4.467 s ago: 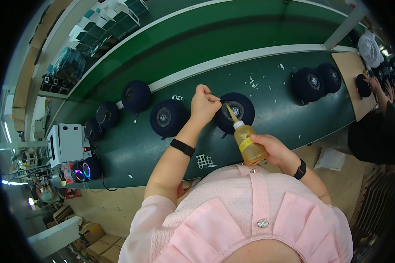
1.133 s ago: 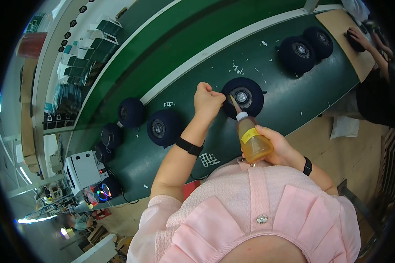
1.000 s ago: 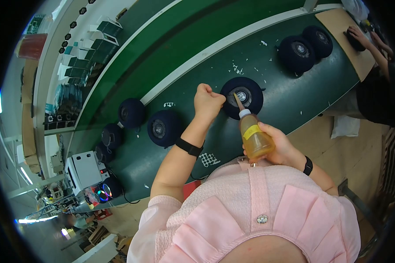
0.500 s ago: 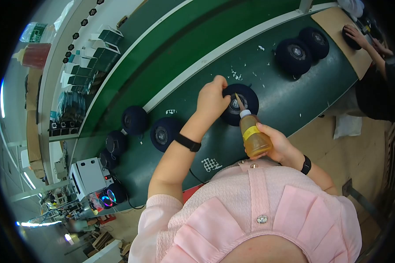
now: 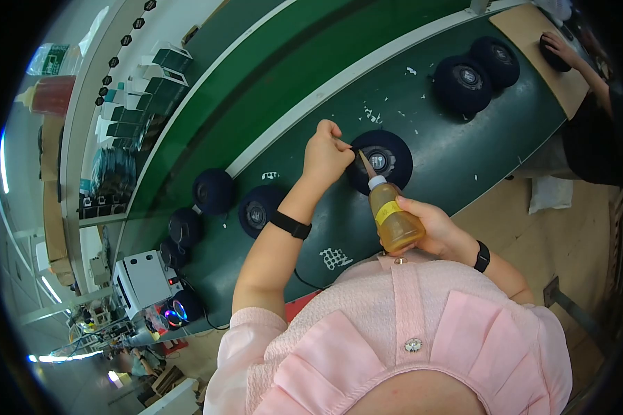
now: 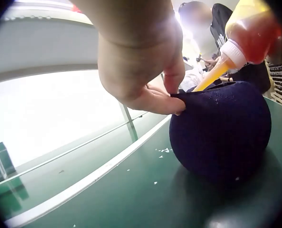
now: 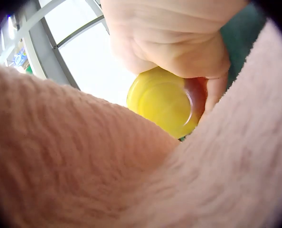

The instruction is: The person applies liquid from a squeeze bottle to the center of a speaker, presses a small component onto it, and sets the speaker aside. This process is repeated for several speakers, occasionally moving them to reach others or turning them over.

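The left hand [image 5: 329, 153] pinched up the cloth edge at the rim of the dark round speaker [image 5: 389, 160], which sat on the green table [image 5: 450, 138]. The right hand [image 5: 436, 228] gripped the amber glue bottle [image 5: 393, 223], nozzle tipped to that same rim. It wanted, I judged, the cloth held clear and a gentle squeeze: thin bead only.

Bottle [image 7: 164, 102] body hidden by right hand [image 7: 172, 38] (only base shows); nozzle [image 6: 214, 71] tip behind speaker [image 6: 221, 137] rim.

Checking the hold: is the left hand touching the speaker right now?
Touching. The left wrist view shows the left hand pinching the fabric edge of the dark blue speaker.
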Demonstrator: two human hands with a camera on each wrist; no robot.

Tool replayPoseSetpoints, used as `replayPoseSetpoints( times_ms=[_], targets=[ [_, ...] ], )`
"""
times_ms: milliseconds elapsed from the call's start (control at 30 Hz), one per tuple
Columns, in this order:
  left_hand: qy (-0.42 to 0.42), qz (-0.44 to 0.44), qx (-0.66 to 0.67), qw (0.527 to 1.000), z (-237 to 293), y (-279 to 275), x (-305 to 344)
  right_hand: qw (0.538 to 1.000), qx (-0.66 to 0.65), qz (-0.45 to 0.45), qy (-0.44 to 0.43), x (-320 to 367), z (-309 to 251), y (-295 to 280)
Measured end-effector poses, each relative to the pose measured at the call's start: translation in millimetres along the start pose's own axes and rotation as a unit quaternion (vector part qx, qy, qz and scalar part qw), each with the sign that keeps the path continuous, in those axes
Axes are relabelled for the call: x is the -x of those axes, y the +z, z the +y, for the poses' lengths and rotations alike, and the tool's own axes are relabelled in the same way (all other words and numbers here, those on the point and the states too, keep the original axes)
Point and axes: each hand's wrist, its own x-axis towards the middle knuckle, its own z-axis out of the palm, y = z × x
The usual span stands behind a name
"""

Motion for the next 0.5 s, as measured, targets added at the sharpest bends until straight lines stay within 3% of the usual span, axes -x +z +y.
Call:
replayPoseSetpoints(
  times_ms=[500],
  targets=[
    [-0.016,0.008,-0.002,1.0,3.8,0.9,4.6,0.997,-0.072,0.005,0.011,2.3,1.4,10.3]
  ],
)
